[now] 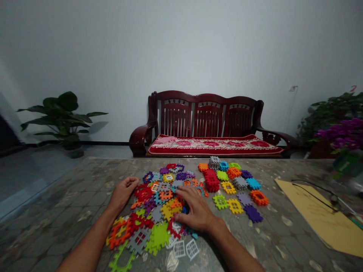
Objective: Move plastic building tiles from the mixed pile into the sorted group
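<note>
A mixed heap of colourful plastic interlocking tiles lies spread on the table, among them a lime green tile (159, 236), a grey window tile (139, 240) and an orange frame tile (119, 232). My left hand (124, 192) rests at the heap's left edge, near a red tile (143, 192), its fingers curled together with nothing visible in them. Over the heap's right side lies my right hand (197, 209), thumb and fingers apart, hiding some pieces beneath. Its thumb is close to a red tile with a white insert (176, 227). Two white window inserts (185, 249) lie in front.
Right of the heap, tiles lie grouped by colour, including a red stack (211, 180), a grey stack (214, 163) and a purple tile (253, 214). A yellow paper sheet (320, 215) with a dark cord (312, 195) lies further right. A wooden bench (208, 113) stands behind the table (56, 200).
</note>
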Available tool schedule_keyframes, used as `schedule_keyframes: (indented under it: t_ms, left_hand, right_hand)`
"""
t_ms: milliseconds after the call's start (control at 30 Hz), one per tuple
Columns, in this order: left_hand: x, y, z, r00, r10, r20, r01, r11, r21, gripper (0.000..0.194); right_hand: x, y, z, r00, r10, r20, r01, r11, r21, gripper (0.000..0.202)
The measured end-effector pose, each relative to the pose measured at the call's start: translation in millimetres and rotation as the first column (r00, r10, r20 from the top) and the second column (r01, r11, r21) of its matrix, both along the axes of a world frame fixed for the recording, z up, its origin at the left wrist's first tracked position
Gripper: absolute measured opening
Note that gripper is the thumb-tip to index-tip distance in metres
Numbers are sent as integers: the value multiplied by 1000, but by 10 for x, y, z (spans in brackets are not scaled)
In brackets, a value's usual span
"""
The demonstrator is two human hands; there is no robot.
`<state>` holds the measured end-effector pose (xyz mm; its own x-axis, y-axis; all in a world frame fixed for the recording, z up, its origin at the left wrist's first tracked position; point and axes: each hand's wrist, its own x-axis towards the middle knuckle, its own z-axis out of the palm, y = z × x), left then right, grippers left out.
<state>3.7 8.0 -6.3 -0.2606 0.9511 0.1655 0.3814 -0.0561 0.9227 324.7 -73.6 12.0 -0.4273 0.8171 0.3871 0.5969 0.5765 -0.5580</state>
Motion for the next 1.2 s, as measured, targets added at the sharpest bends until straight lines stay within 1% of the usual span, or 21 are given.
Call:
schedule_keyframes:
  t_ms: [67,200,267,333,533,600,733,833,933,1067,1200]
  left_hand:
    - [-7,17,-18,1000,-6,-19,6,1000,4,43]
    - [-20,47,-58,1000,-23,-14,23,1000,0,42]
    - [-19,51,-64,1000,-26,-9,26,1000,4,41]
    - [-10,44,-51,1000,-23,-14,23,1000,2,40]
    - [48,3,35,998,-22,-53,21,999,-27,38]
    - [57,3,40,997,-34,-67,32,999,-39,39]
    - [43,26,-5,990,-87,-109,81,995,-61,38]
    - [26,41,-52,980,-136,-143,131,990,-46,37]
    - [26,41,-69,971,-163,-173,158,987,-39,37]
    - [40,31,-50,964,-186,-190,179,983,-50,37]
    - [48,22,-24,960,-173,-219,168,985,-40,38]
  right_hand:
    - [-17,-4,-40,1000,9,2,-9,1000,2,67]
    - [-13,37,-77,997,-7,-79,10,999,34,34]
    - [-1,66,-97,991,-36,-125,42,998,46,26]
    - [10,90,-121,984,-63,-165,72,996,45,22]
    - [35,127,-181,965,-113,-235,128,990,51,22]
    - [40,145,-199,950,-153,-273,170,985,40,23]
    - [31,194,-227,901,-251,-353,264,964,-11,28]
    - [20,232,-244,893,-269,-361,275,961,-36,31]
    - [23,261,-270,898,-276,-342,297,955,9,32]
    - [36,269,-284,910,-290,-297,340,931,130,34]
    - [22,239,-242,942,-265,-204,303,934,189,35]
